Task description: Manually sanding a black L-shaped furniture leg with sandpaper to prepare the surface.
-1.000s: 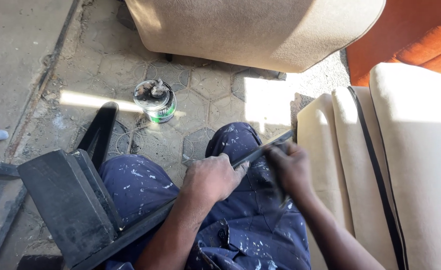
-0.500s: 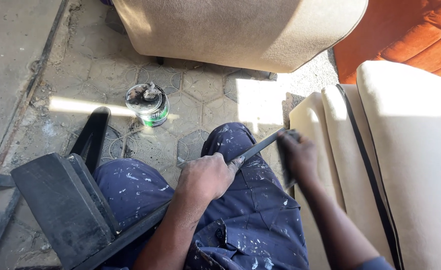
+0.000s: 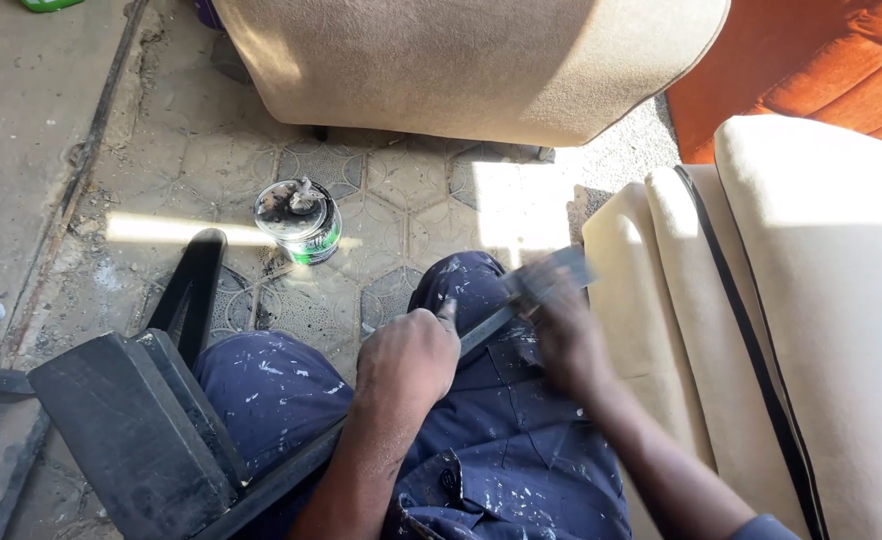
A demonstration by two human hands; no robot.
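My left hand (image 3: 408, 357) grips the black strip (image 3: 481, 330) across my lap; my right hand (image 3: 561, 335), blurred, rubs a cloth (image 3: 551, 277) along its far end

trousers (image 3: 521, 450): dark navy, flecked with white paint spots
strip (image 3: 291, 470): black
tin (image 3: 299, 222): green band, grey crusted top
cushion (image 3: 841, 320): cream with a black piping line
seat back (image 3: 461, 60): beige
sofa (image 3: 811, 70): orange
floor (image 3: 401, 190): grey, hexagon tile pattern
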